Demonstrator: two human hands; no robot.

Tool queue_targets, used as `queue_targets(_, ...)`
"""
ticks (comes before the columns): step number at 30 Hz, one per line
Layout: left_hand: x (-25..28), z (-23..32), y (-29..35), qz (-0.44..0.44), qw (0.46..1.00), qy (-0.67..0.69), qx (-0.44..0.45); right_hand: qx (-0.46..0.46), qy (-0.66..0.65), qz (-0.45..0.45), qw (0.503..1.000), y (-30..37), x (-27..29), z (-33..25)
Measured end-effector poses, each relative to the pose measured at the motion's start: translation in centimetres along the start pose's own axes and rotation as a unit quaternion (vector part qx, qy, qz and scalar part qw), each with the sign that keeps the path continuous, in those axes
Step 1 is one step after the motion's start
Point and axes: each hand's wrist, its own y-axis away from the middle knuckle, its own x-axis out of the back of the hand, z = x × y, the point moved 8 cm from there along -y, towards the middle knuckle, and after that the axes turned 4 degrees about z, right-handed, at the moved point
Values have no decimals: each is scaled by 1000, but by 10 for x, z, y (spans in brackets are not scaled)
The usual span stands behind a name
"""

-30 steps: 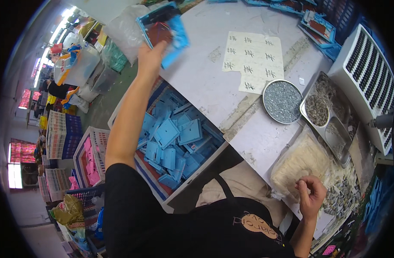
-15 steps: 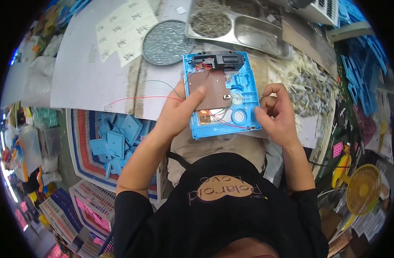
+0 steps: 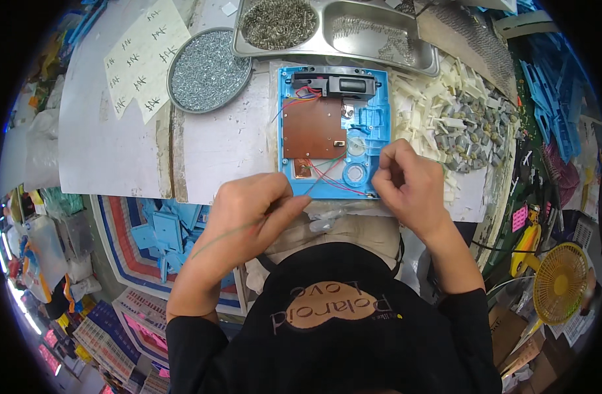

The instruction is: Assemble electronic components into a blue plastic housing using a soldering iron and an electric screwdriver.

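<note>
A blue plastic casing (image 3: 383, 125) lies on the table in front of me with its inside facing up. A brown circuit board (image 3: 312, 131) covers its left half, and a black module (image 3: 350, 85) sits along the far edge. Red and green wires run from the board across the lower part. At the casing's near left corner, my left hand (image 3: 251, 213) is closed, pinching thin wires between thumb and forefinger; a green wire trails over its back. My right hand (image 3: 409, 187) is curled by the near right corner, thumb and fingertips together; whatever they hold is too small to make out.
A round tray of small silvery screws (image 3: 210, 71) stands to the far left, beside a metal compartment tray (image 3: 320, 49) holding small metal parts. Loose white and grey pieces (image 3: 471, 121) are heaped at right. Below left, a striped bin (image 3: 127, 253) contains blue plastic parts. A yellow fan (image 3: 563, 282) stands at right.
My left hand has left the circuit board and moved down toward me, now pinching wires. The casing lies flatter on the table. My right hand stays near its right side.
</note>
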Motion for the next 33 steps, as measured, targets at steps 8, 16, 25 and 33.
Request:
queue_targets(8, -2, -21, 9, -31, 999, -11, 10, -16, 26, -111, 993, -3, -8, -11)
queue_targets(16, 3, -22, 12, -10, 999, -11, -51, 68, -20, -92, 993, -19, 14, -37)
queue_targets(25, 18, -18, 3, 47, 969, -168, -175, 167, 2, -90, 982, -13, -54, -94)
queue_targets(33, -36, -35, 61, 0, 981, -143, -135, 169, 48, -64, 982, -7, -65, -99)
